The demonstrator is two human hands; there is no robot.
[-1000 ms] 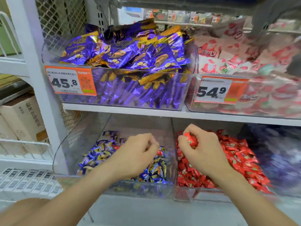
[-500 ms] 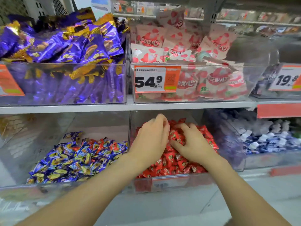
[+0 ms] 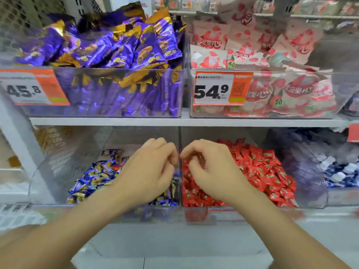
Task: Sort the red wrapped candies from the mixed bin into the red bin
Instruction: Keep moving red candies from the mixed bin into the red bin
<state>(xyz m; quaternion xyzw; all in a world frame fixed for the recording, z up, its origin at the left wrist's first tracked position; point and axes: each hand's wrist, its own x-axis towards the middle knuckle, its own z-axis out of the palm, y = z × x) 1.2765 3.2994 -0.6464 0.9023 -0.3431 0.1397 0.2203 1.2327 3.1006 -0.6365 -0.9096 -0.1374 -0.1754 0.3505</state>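
Observation:
The clear mixed bin [image 3: 56, 167] on the lower shelf holds blue-and-gold wrapped candies [image 3: 93, 176] with a few red wrapped candies [image 3: 116, 167] among them. To its right, the red bin [image 3: 252, 212] is heaped with red wrapped candies [image 3: 262, 171]. My left hand [image 3: 151, 171] hovers over the right part of the mixed bin, fingers curled down beside the divider, and its palm is hidden. My right hand [image 3: 209, 171] is over the left part of the red pile, its fingers loosely bent and apart with no candy visible in them.
The upper shelf [image 3: 174, 121] carries a bin of purple packets [image 3: 116, 55] with a 45.8 price tag [image 3: 29, 90] and a bin of pink packets [image 3: 252, 45] tagged 54.9 [image 3: 213, 90]. A bin of blue-and-white candies [image 3: 340, 171] stands at the lower right.
My left hand has moved out of the red bin, back left over the mixed bin. My right hand has shifted to the red bin's left edge. The view has panned left.

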